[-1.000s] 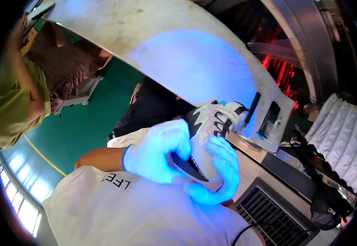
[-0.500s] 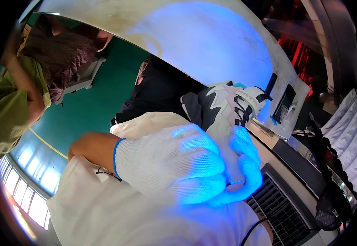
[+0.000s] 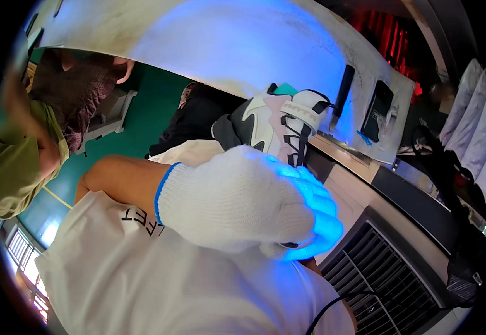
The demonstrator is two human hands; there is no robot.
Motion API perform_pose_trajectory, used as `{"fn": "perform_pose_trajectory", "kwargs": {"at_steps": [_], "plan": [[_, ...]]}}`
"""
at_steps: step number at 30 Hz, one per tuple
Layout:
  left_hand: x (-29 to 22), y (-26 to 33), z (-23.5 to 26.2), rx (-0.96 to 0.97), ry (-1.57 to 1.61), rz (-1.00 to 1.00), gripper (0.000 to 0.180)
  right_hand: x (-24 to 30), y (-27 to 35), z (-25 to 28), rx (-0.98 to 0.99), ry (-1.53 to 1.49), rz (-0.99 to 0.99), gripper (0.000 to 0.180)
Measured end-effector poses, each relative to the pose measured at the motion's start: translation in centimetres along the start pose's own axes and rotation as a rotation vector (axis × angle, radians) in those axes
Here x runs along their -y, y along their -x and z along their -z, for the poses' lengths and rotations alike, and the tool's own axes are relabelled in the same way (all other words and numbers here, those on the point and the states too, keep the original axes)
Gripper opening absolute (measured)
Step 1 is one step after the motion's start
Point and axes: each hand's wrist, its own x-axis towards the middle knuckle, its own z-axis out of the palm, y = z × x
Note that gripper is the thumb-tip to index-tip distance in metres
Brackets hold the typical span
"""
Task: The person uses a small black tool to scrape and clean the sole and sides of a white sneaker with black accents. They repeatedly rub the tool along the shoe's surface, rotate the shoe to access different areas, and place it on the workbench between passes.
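Note:
A white, black and pale pink sneaker [image 3: 268, 127] with dark laces points its heel and collar toward the table, and teal shows at its opening. My left hand [image 3: 229, 204], in a white knit glove with a blue cuff, is closed over the toe end, which it hides. Pressed against it on the far side, my right hand [image 3: 322, 215], also gloved and lit bright blue, curls its fingers around the same end. Most of the right hand is hidden behind the left.
A pale table [image 3: 226, 44] under blue light runs across the back. On it lie a black-handled knife [image 3: 342, 97] and a black phone [image 3: 378, 109]. A black grille [image 3: 385, 268] stands at the lower right. Another person's arm [image 3: 45, 151] is at the left.
The sneaker and both gloved hands have shifted left in view. My left hand has rolled over the toe, covering more of it and of my right hand. The view has also shifted.

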Motion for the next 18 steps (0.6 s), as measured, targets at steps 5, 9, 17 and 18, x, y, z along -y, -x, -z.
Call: {"fn": "perform_pose_trajectory", "kwargs": {"at_steps": [5,9,17,18], "plan": [[-0.7,-2.1,-0.1,0.090,0.145,0.091,0.016,0.1,1.2,0.2,-0.085,-0.013,-0.030,0.075],[-0.7,-2.3,-1.2,0.026,0.103,0.106,0.028,-0.8,1.6,0.5,-0.090,-0.044,-0.028,0.073],[-0.3,-2.5,-2.2,0.036,0.038,0.130,0.049,-0.1,3.4,0.1,-0.176,-0.018,-0.065,0.070],[-0.1,-2.2,-2.7,0.004,0.028,0.098,0.049,0.3,3.7,0.0,-0.183,-0.012,-0.069,0.069]]}}
